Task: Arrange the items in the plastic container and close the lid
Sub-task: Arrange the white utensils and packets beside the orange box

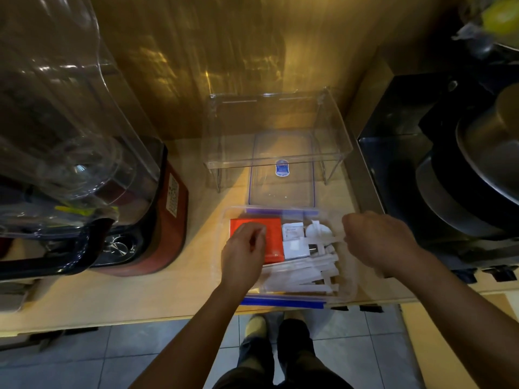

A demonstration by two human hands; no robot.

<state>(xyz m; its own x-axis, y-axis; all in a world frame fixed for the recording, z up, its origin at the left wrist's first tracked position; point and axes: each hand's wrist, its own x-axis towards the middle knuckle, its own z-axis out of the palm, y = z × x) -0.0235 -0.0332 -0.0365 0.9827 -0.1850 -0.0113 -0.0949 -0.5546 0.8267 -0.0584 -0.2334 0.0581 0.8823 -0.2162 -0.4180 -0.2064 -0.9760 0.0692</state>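
Leftmost, a red-based blender (157, 220) stands on the wooden worktop (118, 299). Right of it, low in the middle of the frame, sits the open plastic container (283, 300). The left hand (243, 256) rests on an orange packet (273, 237) inside, fingers loosely curled, gripping nothing. White sachets (293, 240) and paper-wrapped sticks (303, 276) lie beside it. The right hand (379, 242) hovers clenched over the container's right edge, pinching a white strip (334, 239). Just behind lies the clear lid (280, 189).

Labels on the lid (281, 175), blender base (172, 196) and sachet (292, 230) are illegible.
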